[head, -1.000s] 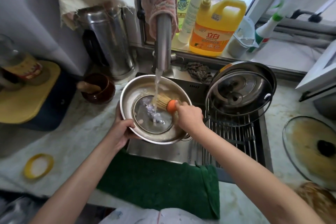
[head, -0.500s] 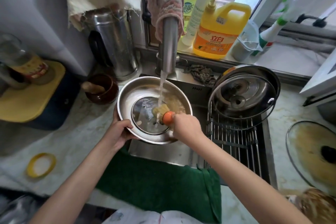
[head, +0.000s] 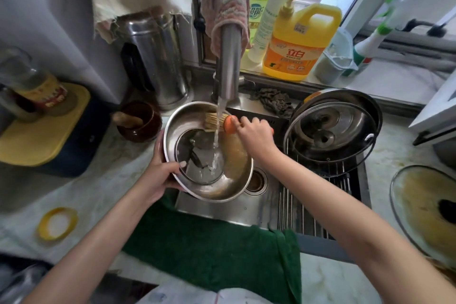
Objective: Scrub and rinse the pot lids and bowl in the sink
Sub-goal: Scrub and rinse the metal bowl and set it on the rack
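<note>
A steel bowl is tilted over the sink, with a small glass lid lying inside it. My left hand grips the bowl's near-left rim, thumb inside pressing the lid's edge. My right hand holds an orange-handled bristle brush at the bowl's far rim, right under the running tap. Water streams through the bristles into the bowl. A larger glass lid leans against a steel pot on the rack at the right.
A dirty glass lid lies on the right counter. Detergent bottles line the windowsill. A steel kettle and a brown mortar stand at the left. A green towel drapes the sink's front edge.
My right hand lifted the brush from the lid in the bowl up to the far rim, under the water stream. The bowl tilted and shifted slightly toward me.
</note>
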